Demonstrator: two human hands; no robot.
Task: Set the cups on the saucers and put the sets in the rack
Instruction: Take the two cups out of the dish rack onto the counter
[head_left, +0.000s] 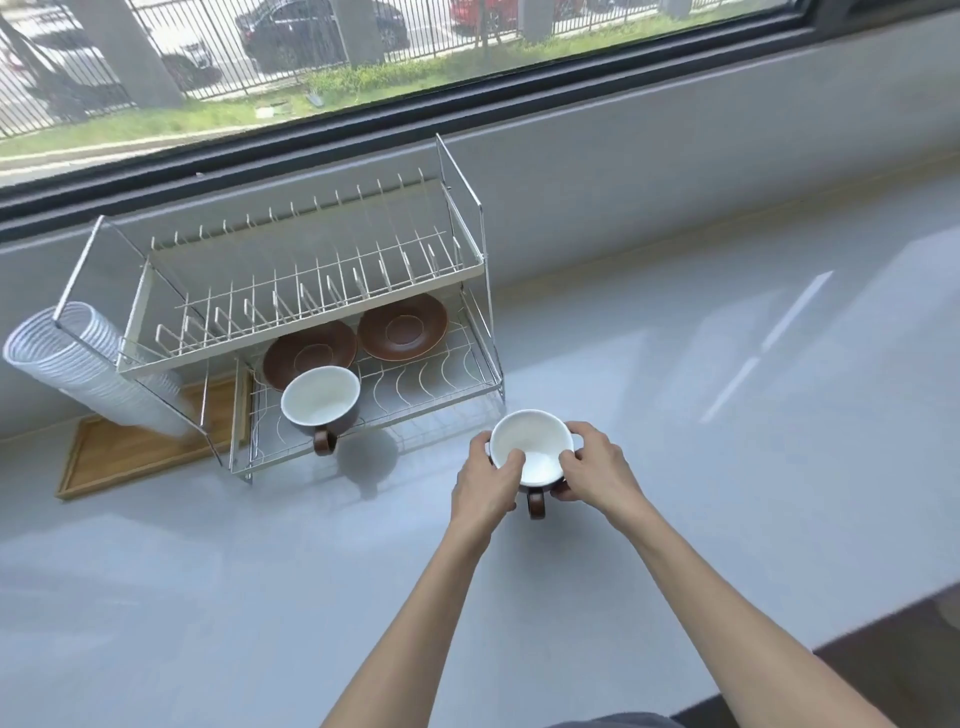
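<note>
The left hand (488, 480) and right hand (592, 467) cover most of the outer wall of the held cup (530, 452), so what lies under it cannot be told. The rack's upper tier (311, 291) hides the far edges of both saucers (402, 327). The other cup (320, 397) covers the left saucer's near part. Both forearms are cut off at the bottom edge.

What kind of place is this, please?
Probably a kitchen or pantry counter beside a street-facing window. A two-tier dish rack stands on it, holding brown saucers and a cup, with stacked plastic cups alongside.
</note>
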